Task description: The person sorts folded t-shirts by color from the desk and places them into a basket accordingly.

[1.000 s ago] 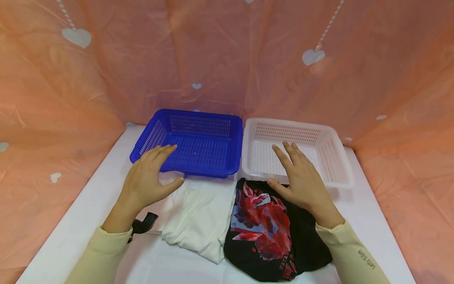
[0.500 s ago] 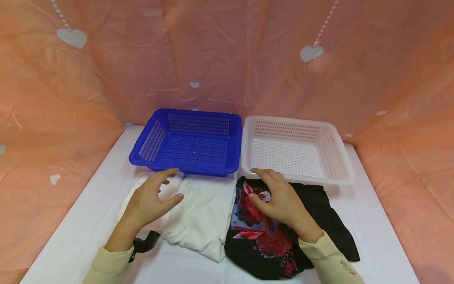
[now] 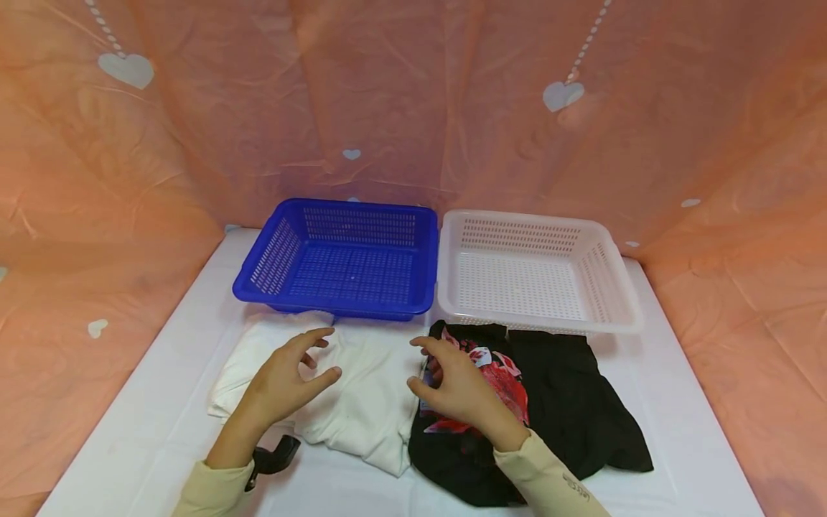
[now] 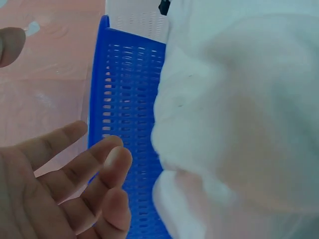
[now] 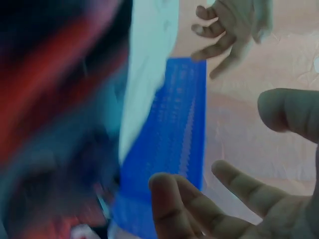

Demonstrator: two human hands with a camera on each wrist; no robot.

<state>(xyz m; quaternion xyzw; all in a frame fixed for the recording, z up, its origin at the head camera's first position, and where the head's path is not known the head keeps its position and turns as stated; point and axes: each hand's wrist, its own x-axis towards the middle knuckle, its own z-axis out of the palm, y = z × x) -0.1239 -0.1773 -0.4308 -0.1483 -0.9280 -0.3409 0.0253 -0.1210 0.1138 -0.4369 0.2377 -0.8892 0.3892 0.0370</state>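
Observation:
My left hand point(image 3: 284, 384) hovers over two white folded garments, fingers loosely bent and thumb apart, holding nothing. One white garment point(image 3: 371, 413) lies in the middle; another white garment point(image 3: 242, 362) is at the left, partly covered by that hand. My right hand point(image 3: 461, 384) is over a black garment with a red flower print point(image 3: 507, 384), also holding nothing, its thumb and fingers spread apart. Beside the print lies a plain black garment point(image 3: 581, 409). In the left wrist view, white cloth point(image 4: 234, 109) fills the right side, apart from the fingers.
Behind the garments stand a blue plastic basket point(image 3: 352, 273) and, to its right, a white plastic basket point(image 3: 517, 287). Nothing is seen inside either. An orange curtain point(image 3: 388, 100) with hearts encloses the white table point(image 3: 136, 431) at the back and sides.
Both hands have come back from near the baskets to above the garments. The right hand has moved left and nearer the left one, uncovering the plain black garment. The garments have not moved.

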